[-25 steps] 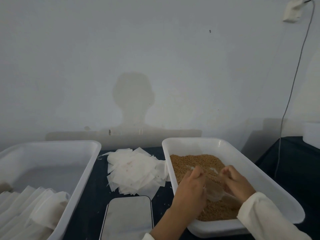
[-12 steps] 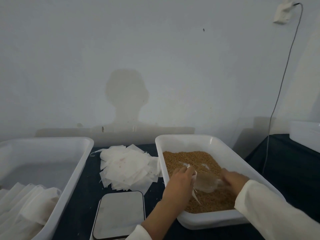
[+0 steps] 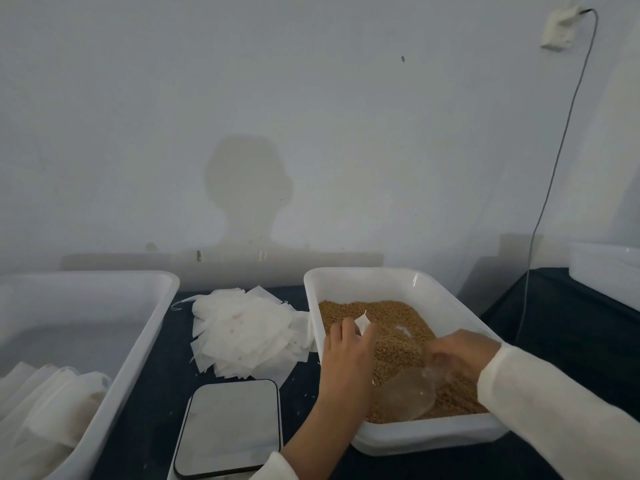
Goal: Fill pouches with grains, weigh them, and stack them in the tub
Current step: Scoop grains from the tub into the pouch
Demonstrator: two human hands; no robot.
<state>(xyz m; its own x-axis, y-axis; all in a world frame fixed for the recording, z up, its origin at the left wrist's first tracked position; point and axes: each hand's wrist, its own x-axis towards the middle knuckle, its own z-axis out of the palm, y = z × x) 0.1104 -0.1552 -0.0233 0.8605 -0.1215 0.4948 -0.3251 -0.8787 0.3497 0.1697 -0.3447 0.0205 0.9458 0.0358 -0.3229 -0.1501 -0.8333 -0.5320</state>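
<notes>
A white tray [image 3: 398, 277] at the right holds brown grains [image 3: 388, 317]. My left hand [image 3: 348, 355] is over the tray's left side and pinches a small white pouch [image 3: 362, 323], most of it hidden behind the fingers. My right hand [image 3: 459, 353] grips the handle of a clear plastic scoop [image 3: 405, 396], whose bowl lies low on the grains near the tray's front. A white tub [image 3: 145, 336] at the left holds several filled pouches [image 3: 52, 400] in its near end. A flat scale [image 3: 230, 424] sits on the dark table in front.
A heap of empty white pouches [image 3: 246, 336] lies between the tub and the grain tray. Another white container [image 3: 604, 271] stands at the far right on the dark cloth. A cable [image 3: 554, 168] hangs down the wall from a socket.
The scoop's bowl has swung down from beside the pouch to the grains at the tray's front. My left hand keeps the pouch. The view has shifted slightly.
</notes>
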